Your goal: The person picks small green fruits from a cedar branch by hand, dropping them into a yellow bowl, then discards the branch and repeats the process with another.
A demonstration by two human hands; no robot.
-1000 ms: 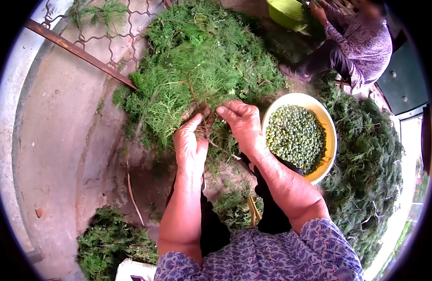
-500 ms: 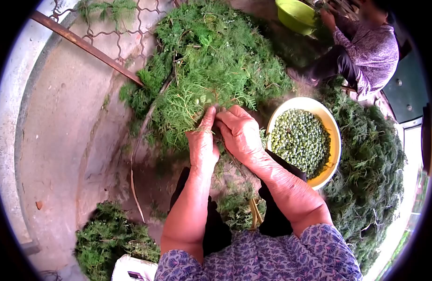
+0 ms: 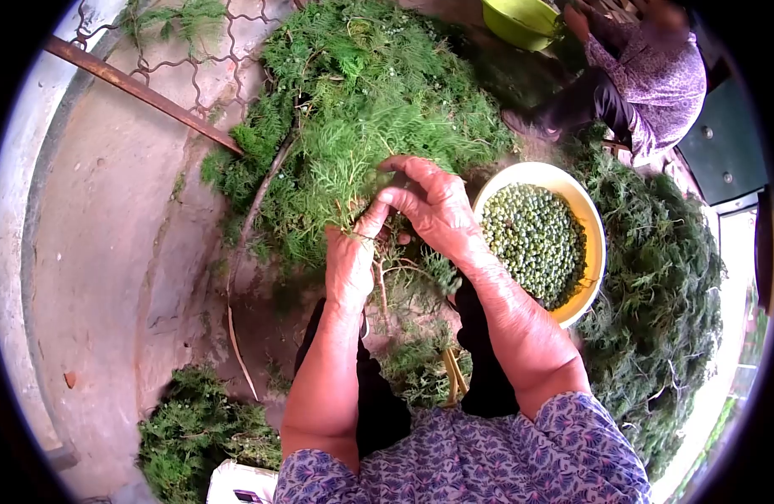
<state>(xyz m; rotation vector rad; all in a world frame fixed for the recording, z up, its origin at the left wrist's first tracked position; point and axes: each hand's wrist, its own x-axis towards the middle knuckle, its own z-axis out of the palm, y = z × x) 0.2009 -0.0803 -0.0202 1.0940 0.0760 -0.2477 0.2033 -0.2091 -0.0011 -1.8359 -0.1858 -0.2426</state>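
My left hand is closed round a green leafy sprig, whose stems show below the fingers. Close to its thumb, my right hand has its fingers curled in a pinch; whatever lies between them is too small to make out. Both hands are over the near edge of a big heap of green branches. To the right of my right hand stands a yellow tub holding many small green berries.
Another person sits at the upper right beside a lime-green basin. More cut foliage is piled at the right and at the lower left. A rusty bar crosses the upper left.
My right hand has lifted its index finger and arched over beside the left thumb. The sprig has turned in my left hand. The whole view has shifted slightly.
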